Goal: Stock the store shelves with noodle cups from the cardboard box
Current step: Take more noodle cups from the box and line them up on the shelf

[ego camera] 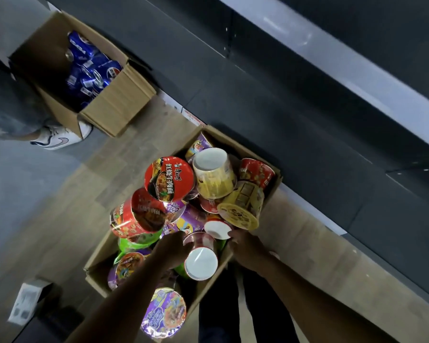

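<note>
An open cardboard box (pixel 274 186) on the floor holds several noodle cups: red, purple, yellow and green. My left hand (pixel 172 247) reaches in from the lower left and grips the side of a dark red cup (pixel 201 262) whose white base faces me. My right hand (pixel 243 245) comes in from the lower right. Its curled fingertips hold the edge of a smaller red cup (pixel 217 229), also base up. A purple-lidded cup (pixel 164 311) lies at the box's near end. The dark store shelves (pixel 307 100) run diagonally across the upper right.
A second cardboard box (pixel 117 105) with blue drink cans (pixel 89 70) stands at the upper left, next to another person's white shoe (pixel 60 138). A small white carton (pixel 25 302) lies on the floor at the lower left. My dark trouser legs (pixel 221 308) stand beside the noodle box.
</note>
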A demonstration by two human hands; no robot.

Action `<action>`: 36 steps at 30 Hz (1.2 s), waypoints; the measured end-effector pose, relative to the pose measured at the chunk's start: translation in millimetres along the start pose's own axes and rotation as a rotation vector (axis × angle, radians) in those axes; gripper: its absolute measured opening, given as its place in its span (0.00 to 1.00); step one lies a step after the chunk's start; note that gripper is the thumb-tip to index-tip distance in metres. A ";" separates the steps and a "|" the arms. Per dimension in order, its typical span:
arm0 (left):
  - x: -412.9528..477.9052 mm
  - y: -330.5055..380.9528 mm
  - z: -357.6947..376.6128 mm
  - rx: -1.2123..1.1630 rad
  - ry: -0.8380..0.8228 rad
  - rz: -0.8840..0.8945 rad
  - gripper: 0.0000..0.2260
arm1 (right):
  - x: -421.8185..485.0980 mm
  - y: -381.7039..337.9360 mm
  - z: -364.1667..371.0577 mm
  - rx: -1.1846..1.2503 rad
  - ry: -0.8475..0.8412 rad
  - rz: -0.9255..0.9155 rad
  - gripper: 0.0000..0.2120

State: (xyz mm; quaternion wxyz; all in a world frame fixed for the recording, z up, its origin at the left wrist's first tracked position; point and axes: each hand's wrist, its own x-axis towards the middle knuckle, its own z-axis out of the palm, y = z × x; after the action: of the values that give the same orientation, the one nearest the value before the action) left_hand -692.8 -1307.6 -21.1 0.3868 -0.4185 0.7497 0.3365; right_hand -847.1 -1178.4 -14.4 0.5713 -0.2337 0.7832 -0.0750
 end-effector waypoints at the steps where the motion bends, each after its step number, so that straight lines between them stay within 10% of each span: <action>1: 5.4 -2.9 6.8 -0.017 -0.004 -0.014 0.20 | 4.5 1.5 3.6 0.011 -0.001 0.011 0.19; 36: 79.3 -12.2 98.4 -0.501 -0.091 -0.459 0.35 | 77.4 32.4 102.3 0.430 -0.118 -0.019 0.18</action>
State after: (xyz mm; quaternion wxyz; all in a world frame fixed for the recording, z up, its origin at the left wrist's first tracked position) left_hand -680.4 -1260.3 -138.3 0.3709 -0.6428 0.5119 0.4326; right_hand -779.5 -1169.6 -127.8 0.6519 -0.1180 0.7123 -0.2319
